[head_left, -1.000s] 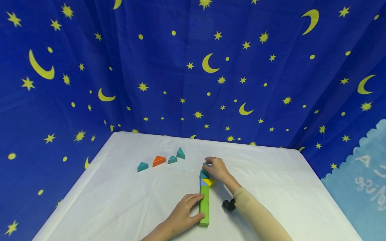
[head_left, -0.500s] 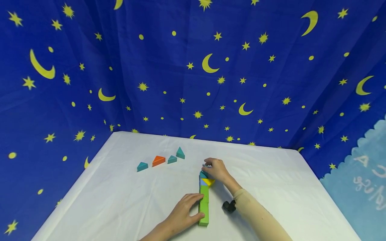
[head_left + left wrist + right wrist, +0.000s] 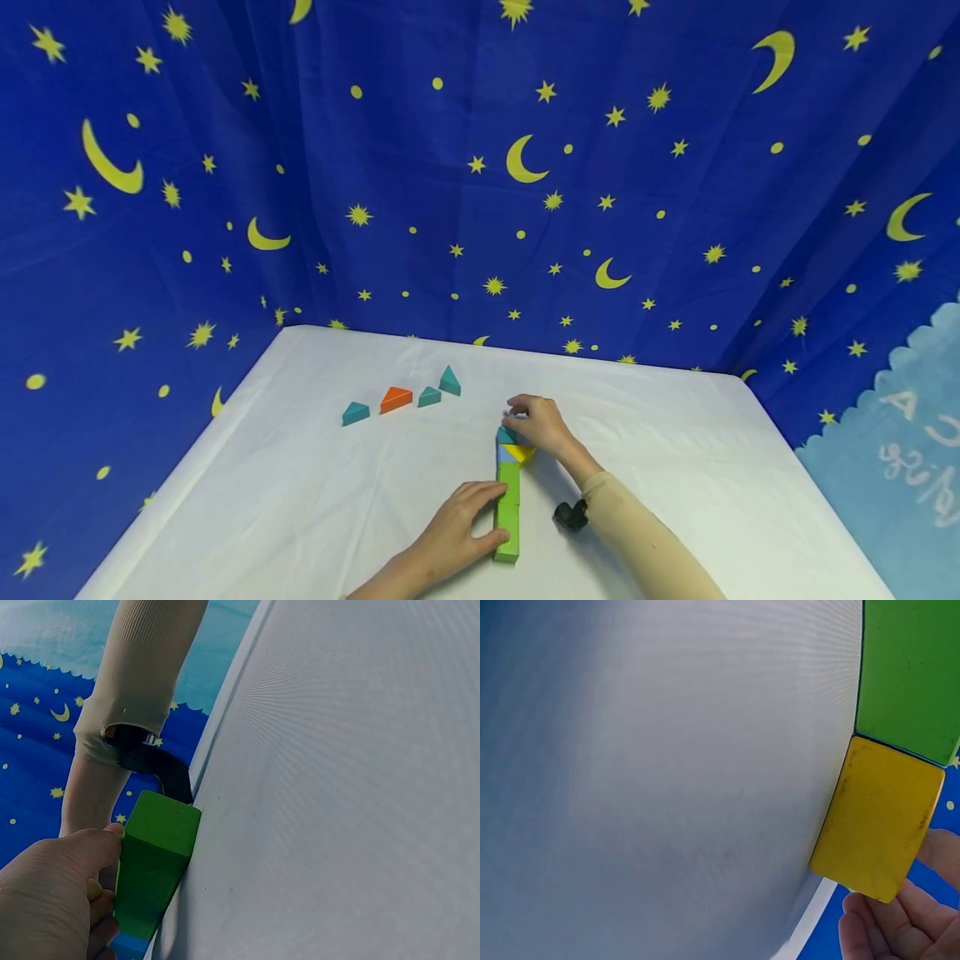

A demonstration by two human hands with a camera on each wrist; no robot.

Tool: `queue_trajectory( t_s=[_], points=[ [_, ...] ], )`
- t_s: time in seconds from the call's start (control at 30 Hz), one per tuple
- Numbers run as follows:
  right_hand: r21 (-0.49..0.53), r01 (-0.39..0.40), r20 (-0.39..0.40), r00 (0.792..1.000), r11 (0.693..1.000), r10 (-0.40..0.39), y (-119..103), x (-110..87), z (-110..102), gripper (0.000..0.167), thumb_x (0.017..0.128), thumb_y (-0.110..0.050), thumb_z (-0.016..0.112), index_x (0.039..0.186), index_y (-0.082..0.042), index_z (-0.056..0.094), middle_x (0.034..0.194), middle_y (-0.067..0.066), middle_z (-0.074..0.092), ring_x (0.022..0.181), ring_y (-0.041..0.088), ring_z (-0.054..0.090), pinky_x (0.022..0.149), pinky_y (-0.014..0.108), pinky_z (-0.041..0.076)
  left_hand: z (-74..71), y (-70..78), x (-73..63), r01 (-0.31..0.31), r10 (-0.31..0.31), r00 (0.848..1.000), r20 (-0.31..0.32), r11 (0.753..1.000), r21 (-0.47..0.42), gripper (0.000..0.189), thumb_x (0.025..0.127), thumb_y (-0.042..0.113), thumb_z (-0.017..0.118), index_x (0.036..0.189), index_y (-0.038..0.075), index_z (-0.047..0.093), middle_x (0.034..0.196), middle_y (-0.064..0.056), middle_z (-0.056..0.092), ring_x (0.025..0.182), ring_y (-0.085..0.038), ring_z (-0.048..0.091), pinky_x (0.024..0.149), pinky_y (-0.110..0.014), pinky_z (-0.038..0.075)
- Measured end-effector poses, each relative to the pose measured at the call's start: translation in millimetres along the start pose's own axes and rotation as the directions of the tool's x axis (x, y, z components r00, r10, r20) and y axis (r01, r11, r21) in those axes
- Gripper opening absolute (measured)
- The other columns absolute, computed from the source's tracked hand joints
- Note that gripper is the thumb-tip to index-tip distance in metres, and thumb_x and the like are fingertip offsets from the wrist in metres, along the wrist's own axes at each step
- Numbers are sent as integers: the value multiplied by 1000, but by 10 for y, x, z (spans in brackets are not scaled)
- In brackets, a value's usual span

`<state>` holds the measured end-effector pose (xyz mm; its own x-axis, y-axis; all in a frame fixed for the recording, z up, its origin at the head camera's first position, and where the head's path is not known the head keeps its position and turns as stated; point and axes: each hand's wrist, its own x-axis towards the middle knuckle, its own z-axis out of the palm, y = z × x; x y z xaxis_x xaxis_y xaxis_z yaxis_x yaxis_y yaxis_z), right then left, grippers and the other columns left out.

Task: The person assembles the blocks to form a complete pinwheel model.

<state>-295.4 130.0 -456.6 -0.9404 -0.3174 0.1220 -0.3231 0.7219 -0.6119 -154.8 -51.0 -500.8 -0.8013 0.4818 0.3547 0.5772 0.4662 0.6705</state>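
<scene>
Two green blocks (image 3: pixel 507 530) lie end to end on the white tabletop. Beyond them the row goes on with a blue triangular block (image 3: pixel 504 455), a yellow triangular block (image 3: pixel 522 453) jutting right, and a teal block (image 3: pixel 506 436). My left hand (image 3: pixel 450 529) rests at the left side of the green blocks, its thumb and fingertips touching them. At the far end, my right hand (image 3: pixel 542 423) pinches a small teal-blue block (image 3: pixel 513 412) between thumb and fingers, mostly hidden. Large in the right wrist view is the yellow block's side (image 3: pixel 877 817).
On the far left of the table stand teal triangular blocks (image 3: pixel 356 413) and an orange triangular block (image 3: pixel 396 400). A black bracket (image 3: pixel 157 759) sits at my right sleeve (image 3: pixel 127 682). Blue star-patterned cloth (image 3: pixel 420 192) surrounds the white tabletop (image 3: pixel 300 500).
</scene>
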Motion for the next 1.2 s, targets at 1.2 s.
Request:
queue_trajectory(
  t_s=[1.2],
  points=[
    [-12, 82, 3, 997, 997, -82, -53, 24, 39, 32, 84, -19, 72, 109, 0, 68, 104, 9, 69, 103, 30, 60, 89, 45, 48, 6, -8, 4, -13, 13, 1000, -4, 1000, -9, 55, 89, 39, 64, 131, 5, 53, 130, -5, 54, 119, -19, 48, 98, -37, 42]
  ],
)
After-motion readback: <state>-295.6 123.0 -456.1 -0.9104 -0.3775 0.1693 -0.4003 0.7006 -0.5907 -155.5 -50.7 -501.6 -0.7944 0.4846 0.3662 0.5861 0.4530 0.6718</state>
